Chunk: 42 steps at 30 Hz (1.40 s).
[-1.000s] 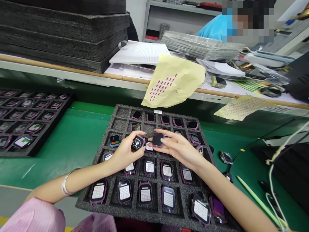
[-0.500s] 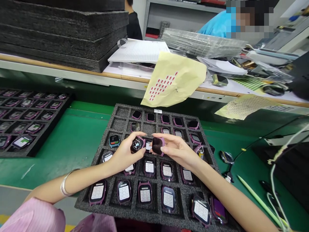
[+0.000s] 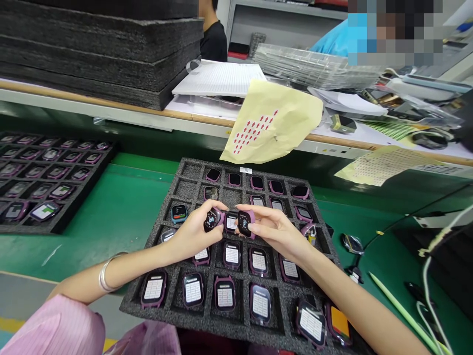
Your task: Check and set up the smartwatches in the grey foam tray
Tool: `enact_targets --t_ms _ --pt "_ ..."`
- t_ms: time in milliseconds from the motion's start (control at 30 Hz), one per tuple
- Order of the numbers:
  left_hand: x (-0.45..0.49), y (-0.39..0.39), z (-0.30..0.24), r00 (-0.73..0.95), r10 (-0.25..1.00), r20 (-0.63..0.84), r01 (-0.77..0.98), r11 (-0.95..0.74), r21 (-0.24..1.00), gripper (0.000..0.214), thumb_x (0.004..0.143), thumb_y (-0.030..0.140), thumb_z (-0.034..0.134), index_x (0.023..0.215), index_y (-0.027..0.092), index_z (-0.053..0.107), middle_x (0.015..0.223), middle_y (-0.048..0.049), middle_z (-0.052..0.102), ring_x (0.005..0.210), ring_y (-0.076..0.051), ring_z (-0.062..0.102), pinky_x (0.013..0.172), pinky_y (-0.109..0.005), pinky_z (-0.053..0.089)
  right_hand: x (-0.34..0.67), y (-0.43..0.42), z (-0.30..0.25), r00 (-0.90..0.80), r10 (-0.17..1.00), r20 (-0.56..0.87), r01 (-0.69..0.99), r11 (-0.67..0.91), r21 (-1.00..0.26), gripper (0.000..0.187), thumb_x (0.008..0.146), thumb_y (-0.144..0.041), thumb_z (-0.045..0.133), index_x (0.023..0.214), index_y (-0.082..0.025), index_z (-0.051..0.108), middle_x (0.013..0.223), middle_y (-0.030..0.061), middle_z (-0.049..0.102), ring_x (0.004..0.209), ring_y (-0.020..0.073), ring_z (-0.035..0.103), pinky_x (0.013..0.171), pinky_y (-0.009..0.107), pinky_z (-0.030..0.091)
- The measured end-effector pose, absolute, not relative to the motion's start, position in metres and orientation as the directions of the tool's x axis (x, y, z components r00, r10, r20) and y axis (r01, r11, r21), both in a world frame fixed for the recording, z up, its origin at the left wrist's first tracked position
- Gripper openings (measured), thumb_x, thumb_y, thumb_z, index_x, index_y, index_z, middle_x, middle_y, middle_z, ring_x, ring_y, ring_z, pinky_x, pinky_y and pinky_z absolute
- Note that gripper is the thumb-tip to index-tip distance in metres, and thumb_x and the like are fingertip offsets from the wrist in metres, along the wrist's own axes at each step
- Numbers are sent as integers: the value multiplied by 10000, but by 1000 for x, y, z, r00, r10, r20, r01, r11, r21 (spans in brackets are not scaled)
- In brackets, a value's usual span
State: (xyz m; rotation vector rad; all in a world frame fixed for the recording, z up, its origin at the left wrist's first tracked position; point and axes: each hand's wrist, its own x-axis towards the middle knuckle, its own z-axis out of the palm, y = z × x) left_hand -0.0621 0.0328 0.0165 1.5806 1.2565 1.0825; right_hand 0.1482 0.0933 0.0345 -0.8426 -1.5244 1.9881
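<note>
My left hand (image 3: 197, 226) is closed on a purple-framed smartwatch (image 3: 212, 220), its dark screen lit with a round dial. Pinched between the thumb and fingers of my right hand (image 3: 271, 224) is a second purple smartwatch (image 3: 244, 223), its lit face turned up. Both are held side by side above a black foam tray (image 3: 186, 190). Between them, a watch with a white screen (image 3: 231, 222) shows in the tray. Around my hands, several purple watches sit in the compartments, many with white table-like screens. A blue watch (image 3: 179, 213) lies left of my left hand.
Another foam tray of watches (image 3: 59, 224) lies at the left on the green bench (image 3: 121, 197). A shelf above holds stacked black foam (image 3: 111, 54) and papers (image 3: 221, 79). A yellow sheet (image 3: 273, 121) hangs over its edge. Cables and a green stick (image 3: 401, 308) lie right. Two people are beyond.
The right-hand watch's screen has gone from dark to a lit face. At the tray's lower right, a watch screen has turned from purple to orange. The view has shifted slightly; both hands keep their grip.
</note>
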Motion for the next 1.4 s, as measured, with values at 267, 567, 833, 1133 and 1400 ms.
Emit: enact_targets --t_ms 267,567,833,1133,1400 --pt "-63 30 22 147 978 146 268 -181 946 287 757 121 536 1037 186 520 856 4 575 770 -146 545 736 -259 432 149 89 44 -690 710 -141 -24 -217 -976 376 773 -247 747 1142 -221 677 984 51 710 881 195 652 845 331 485" --pt "-62 33 16 154 981 115 256 -152 955 344 792 166 551 1130 207 503 921 -7 584 805 -165 573 726 -268 451 147 88 38 -709 684 -170 -1 -242 -970 380 801 -259 723 1173 -220 656 1022 64 700 916 204 650 871 349 486" --pt "-62 34 19 142 983 119 276 -155 949 292 767 142 532 1053 199 516 899 -6 591 864 -175 572 801 -295 451 147 88 36 -699 693 -179 6 -244 -970 393 786 -278 733 1168 -221 663 1048 69 703 952 226 649 905 382 475" --pt "-63 32 22 122 984 127 240 -154 959 262 766 133 525 1021 193 517 889 -3 575 838 -161 563 782 -279 447 150 86 44 -693 700 -174 13 -229 -973 374 801 -255 722 1169 -227 661 962 53 714 898 214 665 875 363 491" --pt "-63 29 19 164 986 42 191 -73 979 289 777 149 556 1056 204 508 845 23 526 573 -85 475 541 -219 412 148 82 45 -710 679 -187 -6 -271 -963 375 788 -245 734 1154 -197 668 1032 73 708 927 218 670 903 381 500"
